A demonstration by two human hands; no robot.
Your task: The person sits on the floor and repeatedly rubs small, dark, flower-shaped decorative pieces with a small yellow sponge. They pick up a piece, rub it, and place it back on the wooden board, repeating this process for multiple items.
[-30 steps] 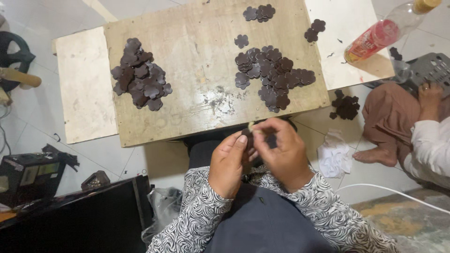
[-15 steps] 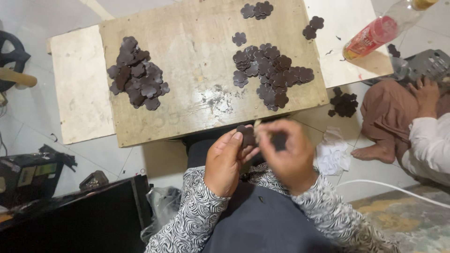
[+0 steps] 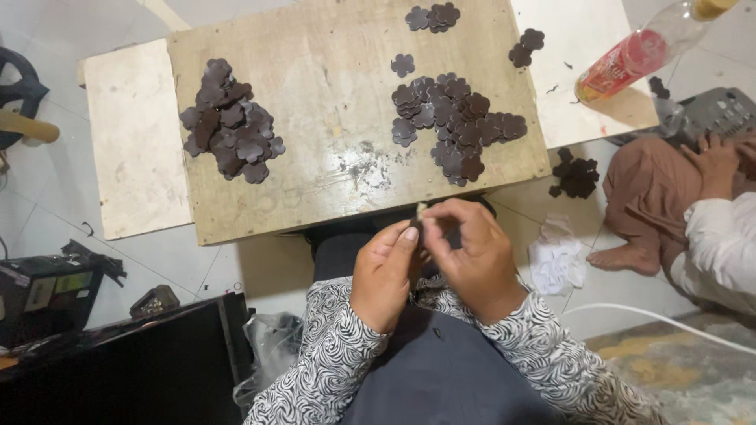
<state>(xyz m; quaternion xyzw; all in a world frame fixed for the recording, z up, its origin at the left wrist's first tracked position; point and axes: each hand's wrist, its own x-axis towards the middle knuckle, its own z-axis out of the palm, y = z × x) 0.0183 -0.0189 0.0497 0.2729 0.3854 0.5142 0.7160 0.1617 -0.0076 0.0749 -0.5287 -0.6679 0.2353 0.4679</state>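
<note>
Desk: wooden desk (image 3: 331,118), dark flower-shaped cutouts (image 3: 230,124) piled at 10 and 1 o'clock.
Hands: my left hand (image 3: 386,275) and right hand (image 3: 472,256) pinch one small pale piece (image 3: 421,211), pointing toward 12.
Hidden: its lower end, behind my fingertips.

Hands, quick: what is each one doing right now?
Left hand: fingers pinched on a small dark piece, shared with the other hand.
Right hand: fingers curled, pinching the same piece from the other side.

Plastic bottle (image 3: 647,49) of red liquid, crumpled white cloth (image 3: 556,258), perhaps a black machine (image 3: 49,293)
</note>
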